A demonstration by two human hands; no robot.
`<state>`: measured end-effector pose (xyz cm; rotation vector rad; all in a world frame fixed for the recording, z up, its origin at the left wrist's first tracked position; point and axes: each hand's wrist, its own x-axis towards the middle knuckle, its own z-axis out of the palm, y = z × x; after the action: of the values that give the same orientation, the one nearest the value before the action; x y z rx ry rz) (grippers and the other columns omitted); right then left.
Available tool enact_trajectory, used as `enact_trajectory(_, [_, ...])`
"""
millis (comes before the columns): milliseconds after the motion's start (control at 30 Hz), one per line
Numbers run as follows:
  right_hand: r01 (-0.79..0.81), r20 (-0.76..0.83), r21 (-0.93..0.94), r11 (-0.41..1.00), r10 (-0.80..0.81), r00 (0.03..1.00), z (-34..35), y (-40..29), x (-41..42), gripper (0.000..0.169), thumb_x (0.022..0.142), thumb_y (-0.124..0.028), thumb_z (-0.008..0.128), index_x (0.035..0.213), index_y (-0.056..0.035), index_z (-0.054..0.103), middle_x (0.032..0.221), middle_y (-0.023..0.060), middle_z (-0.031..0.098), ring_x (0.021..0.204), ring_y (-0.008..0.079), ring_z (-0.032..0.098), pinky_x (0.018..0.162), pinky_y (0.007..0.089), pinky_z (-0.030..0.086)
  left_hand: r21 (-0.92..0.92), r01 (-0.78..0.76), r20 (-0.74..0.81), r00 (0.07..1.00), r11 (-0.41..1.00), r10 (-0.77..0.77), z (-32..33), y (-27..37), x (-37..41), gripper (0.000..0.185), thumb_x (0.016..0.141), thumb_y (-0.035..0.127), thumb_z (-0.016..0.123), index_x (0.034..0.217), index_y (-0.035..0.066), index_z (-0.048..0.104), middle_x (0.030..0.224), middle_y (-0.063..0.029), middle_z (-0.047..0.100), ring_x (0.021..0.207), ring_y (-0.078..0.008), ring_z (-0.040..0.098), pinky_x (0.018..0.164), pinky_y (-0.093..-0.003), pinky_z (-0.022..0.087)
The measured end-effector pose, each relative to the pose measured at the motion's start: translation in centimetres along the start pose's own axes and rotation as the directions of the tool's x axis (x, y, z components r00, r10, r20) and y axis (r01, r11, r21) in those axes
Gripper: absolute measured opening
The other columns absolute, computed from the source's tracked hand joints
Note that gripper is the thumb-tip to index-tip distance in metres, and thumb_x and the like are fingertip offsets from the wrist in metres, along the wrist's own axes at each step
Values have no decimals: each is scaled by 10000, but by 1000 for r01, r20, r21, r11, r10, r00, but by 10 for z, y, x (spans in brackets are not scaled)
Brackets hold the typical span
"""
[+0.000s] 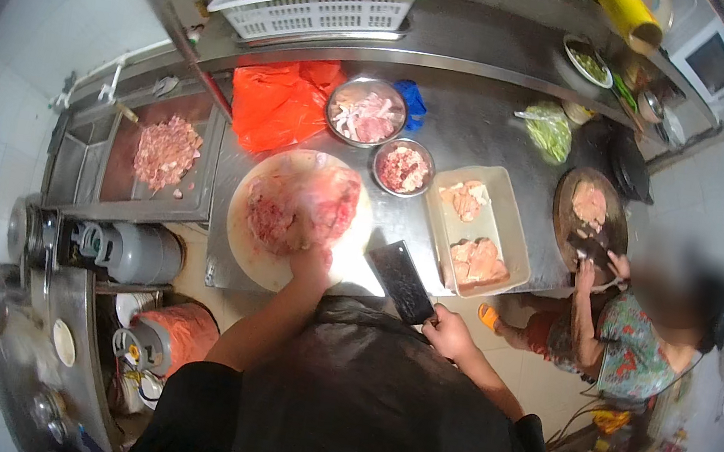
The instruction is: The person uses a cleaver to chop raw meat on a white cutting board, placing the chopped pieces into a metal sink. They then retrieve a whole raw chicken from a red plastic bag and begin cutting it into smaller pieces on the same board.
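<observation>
My left hand (pixel 312 264) grips a large piece of raw meat (pixel 337 205) over a round cutting board (pixel 345 266); the meat is blurred and hides most of my fingers. More raw red meat (pixel 269 212) lies on the left half of the board. In my right hand (pixel 450 334) is the handle of a cleaver, its dark, wet blade (pixel 399 281) angled up and left past the front edge of the steel table (pixel 470 112). The blade is apart from the meat, to the right of the board.
Behind the board stand metal bowls of meat (pixel 365 135) (pixel 400 193) and a red plastic bag (pixel 275 101). To its right sits a plastic tub (pixel 519 256) with pale meat. A steel sink (pixel 206 189) holds meat pieces. At right, a co-worker's hands (pixel 584 277) work at another board (pixel 565 207).
</observation>
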<state>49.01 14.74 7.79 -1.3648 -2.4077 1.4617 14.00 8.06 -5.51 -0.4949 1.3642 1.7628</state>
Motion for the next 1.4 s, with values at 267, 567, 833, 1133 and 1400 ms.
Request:
enact_trajectory(267, [209, 191, -208, 955, -170, 967, -9, -61, 60, 328, 890, -266, 650, 1095, -15, 601, 866, 241, 697, 829, 444, 685, 753, 503, 542, 67, -112, -25, 993, 991, 114, -9, 8, -38, 80, 963, 99, 629, 923, 54, 577, 721, -29, 540, 575, -139, 527, 480, -266, 415])
enact_trajectory(567, [459, 407, -464, 757, -278, 870, 16, -132, 124, 231, 905, -276, 604, 1011, -72, 624, 833, 216, 699, 802, 437, 691, 758, 535, 557, 214, -180, 20, 984, 960, 180, -37, 4, -57, 138, 904, 87, 588, 793, 17, 631, 671, -48, 588, 543, -153, 557, 499, -304, 435])
enact_trajectory(833, [561, 520, -616, 553, -249, 817, -6, -152, 127, 212, 905, -258, 616, 1006, -75, 653, 858, 180, 721, 822, 405, 710, 759, 519, 567, 380, -219, 72, 976, 899, 207, -43, 9, -59, 214, 847, 123, 546, 736, -27, 650, 617, -95, 616, 530, -179, 567, 512, -348, 440])
enact_trajectory(1133, [603, 613, -638, 478, -159, 774, -16, -153, 150, 243, 913, -220, 611, 1109, -88, 668, 892, 182, 730, 861, 369, 721, 778, 511, 559, 439, -223, 151, 973, 870, 174, -47, 25, -67, 224, 836, 136, 564, 708, -30, 646, 603, -110, 616, 525, -191, 580, 490, -348, 430])
enact_trajectory(1400, [615, 619, -573, 542, -205, 758, 28, -158, 161, 264, 915, -241, 609, 1112, -66, 613, 919, 208, 727, 839, 414, 718, 765, 537, 565, 371, -151, 123, 986, 916, 113, -66, 2, -45, 177, 907, 124, 586, 779, 3, 605, 642, -95, 586, 528, -198, 553, 493, -343, 451])
